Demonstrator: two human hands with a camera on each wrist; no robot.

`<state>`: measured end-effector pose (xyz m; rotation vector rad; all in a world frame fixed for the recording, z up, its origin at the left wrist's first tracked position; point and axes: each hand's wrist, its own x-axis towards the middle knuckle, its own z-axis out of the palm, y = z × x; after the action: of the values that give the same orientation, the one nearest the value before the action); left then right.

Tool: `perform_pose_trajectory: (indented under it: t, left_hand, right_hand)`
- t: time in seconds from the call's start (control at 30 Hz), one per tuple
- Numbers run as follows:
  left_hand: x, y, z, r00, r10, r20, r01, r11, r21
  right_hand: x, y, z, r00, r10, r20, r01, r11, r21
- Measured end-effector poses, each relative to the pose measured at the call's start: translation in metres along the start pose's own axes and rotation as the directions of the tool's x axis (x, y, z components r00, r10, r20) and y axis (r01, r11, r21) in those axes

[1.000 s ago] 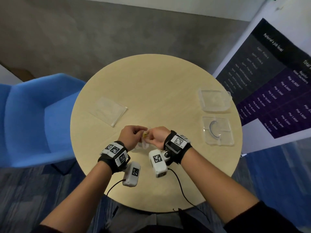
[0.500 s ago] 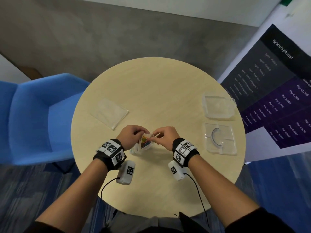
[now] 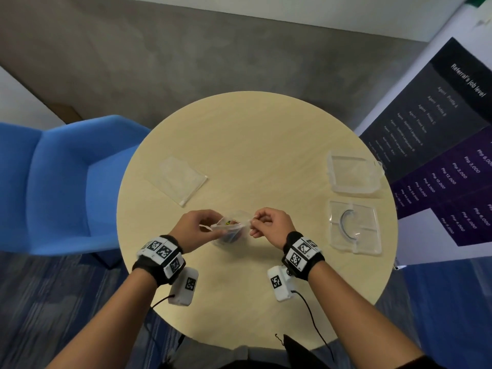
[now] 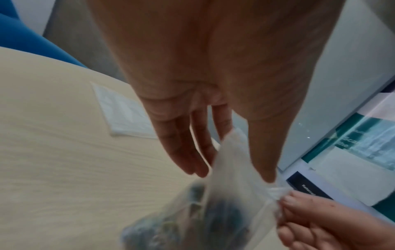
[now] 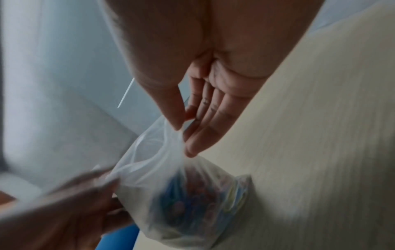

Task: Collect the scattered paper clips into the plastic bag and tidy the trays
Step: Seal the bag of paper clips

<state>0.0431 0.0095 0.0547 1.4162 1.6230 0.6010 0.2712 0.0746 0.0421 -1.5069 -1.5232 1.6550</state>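
Observation:
A small clear plastic bag (image 3: 231, 228) holding several coloured paper clips (image 5: 192, 203) hangs between both hands over the near middle of the round table (image 3: 255, 145). My left hand (image 3: 198, 227) pinches the bag's left top corner (image 4: 235, 147). My right hand (image 3: 267, 222) pinches the right top corner (image 5: 171, 133), so the mouth is stretched between them. Two clear plastic trays lie at the table's right side: a far tray (image 3: 352, 173) and a near tray (image 3: 354, 227) with a dark curved piece in it.
A second flat, clear zip bag (image 3: 177, 179) lies on the table to the left. A blue armchair (image 3: 53, 182) stands left of the table. A dark printed banner (image 3: 439, 145) leans at the right, close to the trays.
The two hands have drawn apart, pulling the top of the bag out sideways between them. The bag stays over the same part of the table.

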Motion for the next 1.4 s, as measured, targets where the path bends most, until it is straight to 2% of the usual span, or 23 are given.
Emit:
perform_pose_trajectory:
  t: [0.1, 0.17, 0.23, 0.3, 0.4, 0.47, 0.6, 0.7, 0.87, 0.93, 1.03, 1.13, 1.23, 1.33, 1.4]
  left_hand:
    - [-0.005, -0.009, 0.002, 0.995, -0.046, -0.093, 0.038, 0.995, -0.09]
    - [-0.003, -0.007, 0.007, 0.992, -0.059, -0.107, 0.037, 0.98, -0.197]
    - [-0.001, -0.002, 0.012, 0.994, -0.044, -0.099, 0.017, 0.967, -0.255]
    - [0.001, 0.003, 0.016, 0.992, -0.038, -0.12, 0.0, 0.953, -0.302]
    - [0.006, 0.006, 0.019, 0.985, -0.057, -0.164, -0.005, 0.936, -0.351]
    - [0.009, 0.01, 0.019, 0.989, -0.032, -0.145, -0.02, 0.941, -0.338]
    - [0.011, 0.019, 0.02, 0.993, 0.005, -0.12, -0.04, 0.958, -0.285]
    - [0.013, 0.021, 0.022, 0.991, 0.0, -0.135, -0.032, 0.972, -0.234]
    - [0.013, 0.025, 0.025, 0.981, 0.018, -0.194, -0.054, 0.982, -0.182]
    - [0.012, 0.025, 0.027, 0.973, 0.033, -0.226, -0.073, 0.983, -0.17]
    - [0.011, 0.016, 0.026, 0.958, -0.023, -0.287, -0.033, 0.981, -0.191]
    - [0.01, 0.001, 0.025, 0.958, -0.038, -0.283, -0.029, 0.973, -0.228]
    - [0.006, 0.0, 0.033, 0.977, 0.02, -0.214, -0.071, 0.969, -0.237]
    - [0.008, 0.006, 0.036, 0.967, 0.007, -0.253, -0.05, 0.986, -0.161]
    - [0.013, 0.005, 0.033, 0.958, -0.036, -0.285, -0.009, 0.988, -0.155]
  right_hand:
    - [-0.001, 0.003, -0.006, 0.996, 0.072, -0.053, -0.074, 0.997, -0.033]
    - [-0.001, 0.004, -0.009, 0.992, 0.105, -0.072, -0.114, 0.984, -0.136]
    - [0.0, 0.002, -0.014, 0.995, 0.036, -0.094, -0.072, 0.907, -0.416]
    - [0.0, -0.003, -0.017, 0.989, -0.135, -0.053, 0.077, 0.799, -0.597]
    - [0.001, -0.016, -0.013, 0.929, -0.361, 0.078, 0.345, 0.771, -0.536]
    - [0.003, -0.021, -0.011, 0.902, -0.414, 0.125, 0.421, 0.776, -0.469]
    - [0.009, -0.024, -0.004, 0.887, -0.428, 0.174, 0.456, 0.746, -0.485]
    - [0.014, -0.025, 0.0, 0.893, -0.427, 0.141, 0.44, 0.767, -0.467]
    - [0.014, -0.022, 0.004, 0.874, -0.466, 0.139, 0.479, 0.776, -0.411]
    - [0.012, -0.018, 0.0, 0.886, -0.447, 0.124, 0.458, 0.796, -0.396]
    - [0.012, -0.003, -0.018, 0.917, -0.395, 0.06, 0.39, 0.85, -0.356]
    - [0.011, 0.014, -0.035, 0.961, -0.277, 0.005, 0.268, 0.926, -0.265]
    - [0.013, 0.022, -0.032, 0.99, -0.143, 0.006, 0.143, 0.982, -0.126]
    - [0.019, 0.019, -0.02, 0.999, -0.013, 0.038, 0.009, 0.995, 0.095]
    - [0.024, 0.016, -0.015, 0.998, 0.031, 0.046, -0.035, 0.994, 0.105]
